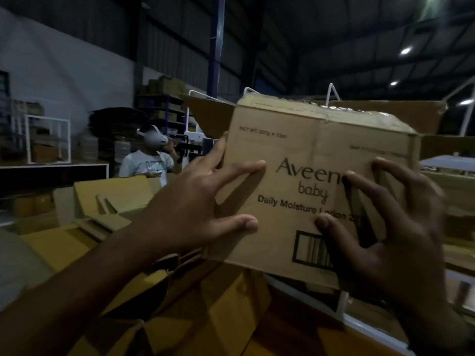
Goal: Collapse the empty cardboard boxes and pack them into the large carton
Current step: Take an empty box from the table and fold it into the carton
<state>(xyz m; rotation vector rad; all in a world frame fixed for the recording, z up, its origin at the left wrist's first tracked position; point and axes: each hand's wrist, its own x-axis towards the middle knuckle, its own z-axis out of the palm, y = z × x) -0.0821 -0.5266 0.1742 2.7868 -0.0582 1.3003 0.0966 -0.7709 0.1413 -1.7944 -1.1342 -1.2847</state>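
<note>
Cardboard box is held up, left hand and right hand fingers spread flat on its face; judged light, stiff, best gripped at edges beside the fingers.

Person in white tee, headset on, stood back left. White frame further left, blue column behind, ceiling lights on.

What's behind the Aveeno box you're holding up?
A large open carton: its brown flaps show above and beside the Aveeno box. The box covers the carton's inside.
</note>
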